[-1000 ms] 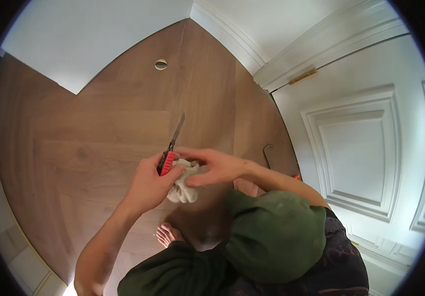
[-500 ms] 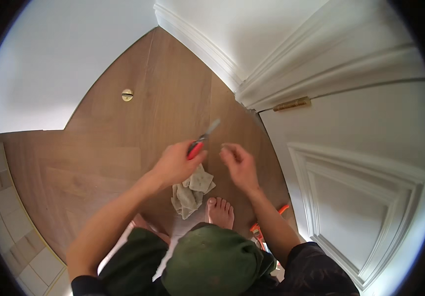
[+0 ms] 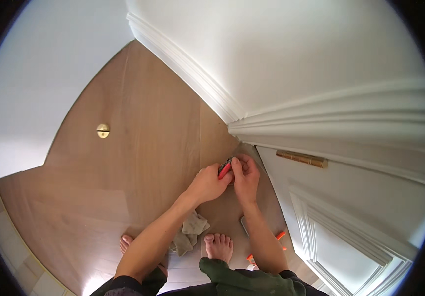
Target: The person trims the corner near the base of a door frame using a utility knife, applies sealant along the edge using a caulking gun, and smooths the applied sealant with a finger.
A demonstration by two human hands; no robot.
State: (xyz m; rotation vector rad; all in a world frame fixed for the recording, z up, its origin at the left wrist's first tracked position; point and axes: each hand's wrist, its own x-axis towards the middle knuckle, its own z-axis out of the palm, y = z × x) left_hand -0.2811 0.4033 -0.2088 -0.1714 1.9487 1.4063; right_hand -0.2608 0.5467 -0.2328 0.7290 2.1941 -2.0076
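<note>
My left hand (image 3: 207, 184) is closed around the red-and-black handle of a knife (image 3: 224, 169), low over the wooden floor near the corner by the door frame. Meeting it from the right, my right hand (image 3: 246, 185) has its thumb and fingers closed at the knife's front end. The blade is hidden behind these fingers. Between my bare feet and behind my left forearm lies a crumpled beige rag (image 3: 195, 224).
A white panelled door (image 3: 281, 182) with a brass hinge (image 3: 301, 159) stands on the right. A white skirting board (image 3: 182, 64) runs along the wall. A brass door stop (image 3: 102, 130) sits on the floor. Orange-handled tools (image 3: 280, 236) lie by my right forearm.
Both hands have come together and moved toward the door-frame corner. My right hand, apart from the knife before, is now at its front end. The blade was visible earlier. The view has shifted.
</note>
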